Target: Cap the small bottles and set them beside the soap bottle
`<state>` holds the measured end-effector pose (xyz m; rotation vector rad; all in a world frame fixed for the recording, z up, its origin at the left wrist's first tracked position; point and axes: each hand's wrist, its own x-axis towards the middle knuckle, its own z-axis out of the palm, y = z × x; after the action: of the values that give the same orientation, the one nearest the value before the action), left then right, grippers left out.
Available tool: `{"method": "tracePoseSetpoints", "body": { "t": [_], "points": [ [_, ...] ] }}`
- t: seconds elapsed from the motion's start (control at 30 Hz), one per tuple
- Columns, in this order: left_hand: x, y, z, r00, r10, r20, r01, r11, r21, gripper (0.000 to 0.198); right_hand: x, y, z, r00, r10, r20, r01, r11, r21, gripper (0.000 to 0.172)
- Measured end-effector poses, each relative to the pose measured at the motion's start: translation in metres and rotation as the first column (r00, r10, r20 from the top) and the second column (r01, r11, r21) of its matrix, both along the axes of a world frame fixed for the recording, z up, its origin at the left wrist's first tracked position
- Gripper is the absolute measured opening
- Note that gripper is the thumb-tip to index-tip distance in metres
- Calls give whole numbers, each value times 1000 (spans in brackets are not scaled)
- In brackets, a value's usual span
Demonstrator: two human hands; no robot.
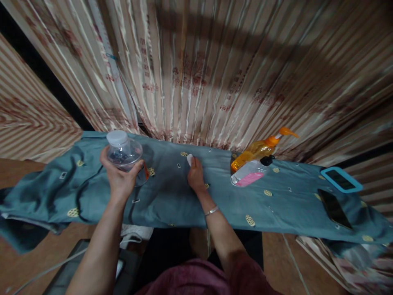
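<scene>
Here, a teal patterned cloth is spread over a narrow raised surface in front of striped curtains. Left hand is wrapped around a clear plastic bottle with a white cap, fingers curled about its body, lifted just above the cloth at its left part. Right hand rests on the cloth near the middle, fingertips pinching a small white pad against the fabric; a thin bracelet on the wrist. Further right, an orange pump bottle lies tilted, touching a clear bottle with a pink label and black cap beside it. At the far right, a dark phone lies flat, and a blue-framed device sits near it.
</scene>
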<state>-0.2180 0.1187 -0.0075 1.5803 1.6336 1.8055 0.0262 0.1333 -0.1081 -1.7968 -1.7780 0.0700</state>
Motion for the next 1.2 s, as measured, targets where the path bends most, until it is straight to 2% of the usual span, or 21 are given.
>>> {"method": "tracePoseSetpoints", "body": {
  "t": [0.1, 0.17, 0.27, 0.37, 0.43, 0.5, 0.57, 0.67, 0.77, 0.83, 0.9, 0.97, 1.1, 1.2],
  "points": [
    [0, 0, 1, 1000, 1, 6, -1, 1000, -9, 93, -48, 0, 10, 987, 161, 0, -161, 987, -26, 57],
    [0, 0, 0, 1000, -3, 10, 3, 1000, -12, 93, -77, -15, 16, 968, 252, -2, -252, 967, -35, 55],
    [-2, 2, -1, 1000, -8, 1, 8, 1000, 2, 93, -105, -58, 20, 905, 426, -12, -426, 904, -40, 53],
    [-3, 3, -3, 1000, -7, -10, 7, 1000, 21, 93, -101, -107, 20, 833, 553, -19, -554, 832, -31, 57],
    [-4, 4, -3, 1000, -7, -14, 8, 1000, 20, 95, -79, -133, 17, 831, 555, -34, -556, 831, -27, 58],
    [-4, 4, -3, 1000, -11, -15, 11, 1000, 23, 95, -42, -149, 11, 873, 484, -53, -486, 874, -30, 58],
    [-4, 3, -2, 1000, -16, -10, 16, 1000, 26, 94, 8, -158, 4, 935, 350, -54, -352, 935, -30, 55],
    [-3, 2, 0, 1000, -16, -1, 16, 1000, 7, 92, 93, -168, -8, 998, 51, 22, -51, 999, -6, 52],
    [-4, 3, 0, 1000, -15, -4, 15, 1000, 23, 94, 157, -181, -19, 966, -243, 87, 238, 969, 69, 48],
    [-4, 4, 0, 1000, -30, -1, 30, 999, 38, 94, 173, -185, -24, 930, -360, 73, 353, 931, 95, 48],
    [-4, 5, 0, 999, -40, 14, 39, 998, 50, 93, 164, -181, -27, 917, -398, 30, 394, 915, 90, 50],
    [-1, 3, 2, 999, -41, 32, 39, 998, 50, 92, 137, -166, -27, 938, -346, -28, 347, 936, 62, 52],
    [10, -2, 6, 996, -70, 46, 71, 997, -6, 88, 55, -114, -16, 988, -92, -128, 96, 995, 26, 53],
    [19, -2, 4, 995, -87, 50, 88, 996, -20, 90, -11, -82, -1, 983, 120, -136, -118, 993, 20, 54]
  ]
}}
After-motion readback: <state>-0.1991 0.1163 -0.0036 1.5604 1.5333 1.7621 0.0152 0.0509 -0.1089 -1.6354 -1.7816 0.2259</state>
